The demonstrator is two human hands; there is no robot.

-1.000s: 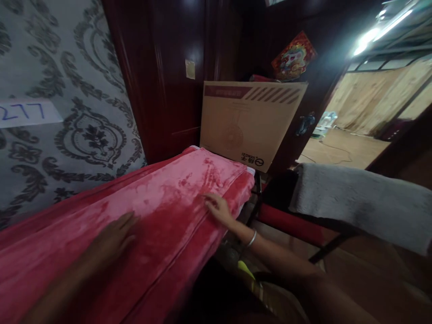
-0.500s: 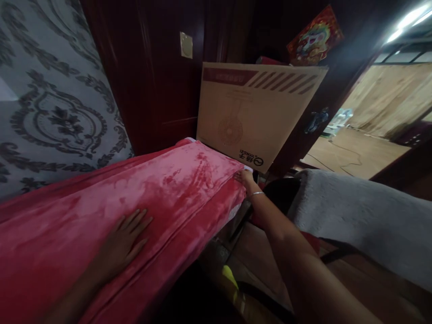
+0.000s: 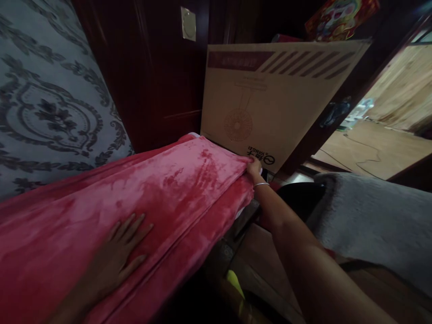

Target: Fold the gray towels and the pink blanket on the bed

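A plush blanket (image 3: pixel 168 180) in red and pink covers a long raised surface running from the lower left toward the middle. On top of it my left hand (image 3: pixel 123 245) lies flat, fingers spread. At the blanket's far right corner, my right hand (image 3: pixel 253 167) has its fingers closed on the edge, pulling it slightly outward; some fingertips are hidden. A thin bracelet (image 3: pixel 261 183) circles my right wrist. Bits of a white layer show under the blanket's edge near that hand.
Behind the blanket's far end stands a large cardboard box (image 3: pixel 280 103) against a dark red wooden door (image 3: pixel 151 67). Patterned wallpaper (image 3: pixel 54 112) is at left. A grey fluffy cover (image 3: pixel 378 216) drapes something at right, beside a doorway with a cable (image 3: pixel 361 146) on the floor.
My right hand has closed on the blanket's corner and drawn it a little to the right. The left hand stays flat. The view has shifted slightly closer to the box.
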